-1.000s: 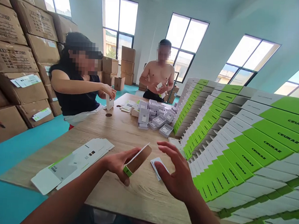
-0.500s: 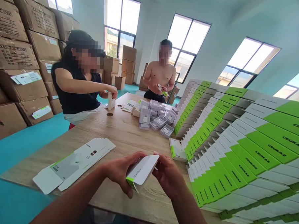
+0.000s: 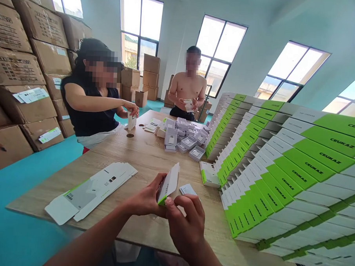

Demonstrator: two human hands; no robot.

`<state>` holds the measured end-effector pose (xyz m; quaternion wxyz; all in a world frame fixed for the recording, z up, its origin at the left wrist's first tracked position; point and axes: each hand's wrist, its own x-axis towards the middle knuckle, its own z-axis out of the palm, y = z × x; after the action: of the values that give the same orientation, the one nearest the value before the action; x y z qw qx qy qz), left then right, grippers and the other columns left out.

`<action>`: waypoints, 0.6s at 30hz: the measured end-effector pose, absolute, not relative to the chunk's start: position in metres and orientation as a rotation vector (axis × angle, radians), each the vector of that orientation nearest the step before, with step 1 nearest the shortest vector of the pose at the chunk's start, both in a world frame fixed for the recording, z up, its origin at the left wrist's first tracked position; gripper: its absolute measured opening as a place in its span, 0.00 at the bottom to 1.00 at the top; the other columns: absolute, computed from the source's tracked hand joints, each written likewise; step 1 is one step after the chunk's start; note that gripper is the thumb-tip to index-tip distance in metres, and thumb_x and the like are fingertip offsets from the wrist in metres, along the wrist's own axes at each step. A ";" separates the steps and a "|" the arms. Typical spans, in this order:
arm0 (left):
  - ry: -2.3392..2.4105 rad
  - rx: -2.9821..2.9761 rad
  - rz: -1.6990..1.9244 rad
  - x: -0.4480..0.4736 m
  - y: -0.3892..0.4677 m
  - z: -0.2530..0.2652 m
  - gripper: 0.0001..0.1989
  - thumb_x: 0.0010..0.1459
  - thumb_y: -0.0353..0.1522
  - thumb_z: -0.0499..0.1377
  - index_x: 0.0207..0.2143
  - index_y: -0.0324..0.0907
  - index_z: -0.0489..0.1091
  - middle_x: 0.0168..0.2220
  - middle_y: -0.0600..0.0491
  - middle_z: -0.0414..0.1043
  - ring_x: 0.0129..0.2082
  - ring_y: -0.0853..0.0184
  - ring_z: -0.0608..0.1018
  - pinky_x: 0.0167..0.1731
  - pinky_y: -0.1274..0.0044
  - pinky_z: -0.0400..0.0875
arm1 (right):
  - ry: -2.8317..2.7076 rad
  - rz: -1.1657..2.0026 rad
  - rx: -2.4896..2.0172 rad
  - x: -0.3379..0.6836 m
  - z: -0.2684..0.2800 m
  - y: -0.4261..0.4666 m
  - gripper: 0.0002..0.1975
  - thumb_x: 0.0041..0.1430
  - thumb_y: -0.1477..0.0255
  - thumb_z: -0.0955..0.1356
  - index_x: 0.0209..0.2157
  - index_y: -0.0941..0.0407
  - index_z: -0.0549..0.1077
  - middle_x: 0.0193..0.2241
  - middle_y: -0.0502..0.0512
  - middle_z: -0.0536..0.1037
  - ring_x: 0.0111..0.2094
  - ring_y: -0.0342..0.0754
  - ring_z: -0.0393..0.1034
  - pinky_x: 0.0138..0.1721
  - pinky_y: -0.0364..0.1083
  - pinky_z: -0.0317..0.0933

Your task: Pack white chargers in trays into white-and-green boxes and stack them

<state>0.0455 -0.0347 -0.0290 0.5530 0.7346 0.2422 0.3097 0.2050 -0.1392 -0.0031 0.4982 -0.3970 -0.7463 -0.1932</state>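
Observation:
My left hand (image 3: 146, 200) is wrapped round a small white and green carton (image 3: 170, 183), held tilted above the table with a white flap standing up at its far end. My right hand (image 3: 187, 223) has its fingers curled, with the thumb and a fingertip on the carton's green near end. Just beyond the right knuckles lies a small printed white paper (image 3: 189, 189), partly covered by that hand. Flat unfolded cartons (image 3: 97, 190) lie in a pile left of my hands.
Tall stacks of white and green boxes (image 3: 281, 184) line the table's right side; one box (image 3: 210, 174) lies beside them. White plastic trays (image 3: 184, 139) are heaped further back. Two people (image 3: 92, 94) stand across the wooden table (image 3: 129, 152), handling cartons. Brown cardboard boxes (image 3: 18, 67) fill the left.
My right hand has moved from the carton's far right side to its near end. The carton has turned more upright, and the small paper now shows. The far person's carton has turned.

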 end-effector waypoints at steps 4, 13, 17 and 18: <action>0.367 1.696 0.656 0.040 -0.035 -0.029 0.49 0.42 0.41 0.75 0.64 0.47 0.57 0.54 0.50 0.66 0.54 0.53 0.70 0.54 0.64 0.68 | -1.794 -0.229 -0.932 0.220 0.012 -0.138 0.18 0.64 0.69 0.72 0.55 0.51 0.73 0.43 0.58 0.77 0.45 0.53 0.71 0.45 0.51 0.68; 0.102 1.848 0.166 0.037 -0.030 -0.001 0.41 0.28 0.44 0.80 0.47 0.42 0.73 0.40 0.55 0.76 0.41 0.58 0.75 0.44 0.74 0.73 | -1.756 1.380 -1.182 0.240 0.070 -0.100 0.25 0.55 0.49 0.75 0.24 0.57 0.75 0.23 0.48 0.72 0.25 0.41 0.62 0.27 0.42 0.55; 0.154 1.836 0.023 0.036 -0.032 0.000 0.29 0.32 0.45 0.78 0.33 0.43 0.71 0.29 0.59 0.73 0.28 0.66 0.72 0.28 0.79 0.69 | -1.610 1.527 -1.310 0.231 0.054 -0.094 0.27 0.41 0.49 0.80 0.26 0.57 0.74 0.21 0.44 0.68 0.24 0.39 0.58 0.24 0.41 0.49; 0.198 1.847 0.042 0.034 -0.032 -0.001 0.29 0.31 0.44 0.78 0.34 0.43 0.71 0.29 0.59 0.72 0.28 0.66 0.71 0.27 0.79 0.69 | -1.585 1.541 -1.289 0.230 0.050 -0.093 0.27 0.39 0.50 0.81 0.26 0.57 0.73 0.21 0.44 0.69 0.24 0.39 0.58 0.24 0.41 0.50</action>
<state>0.0341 -0.0315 -0.0015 0.5988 0.7962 0.0853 0.0180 0.2300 -0.0933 0.0502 0.2875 -0.4824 -0.5933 0.5768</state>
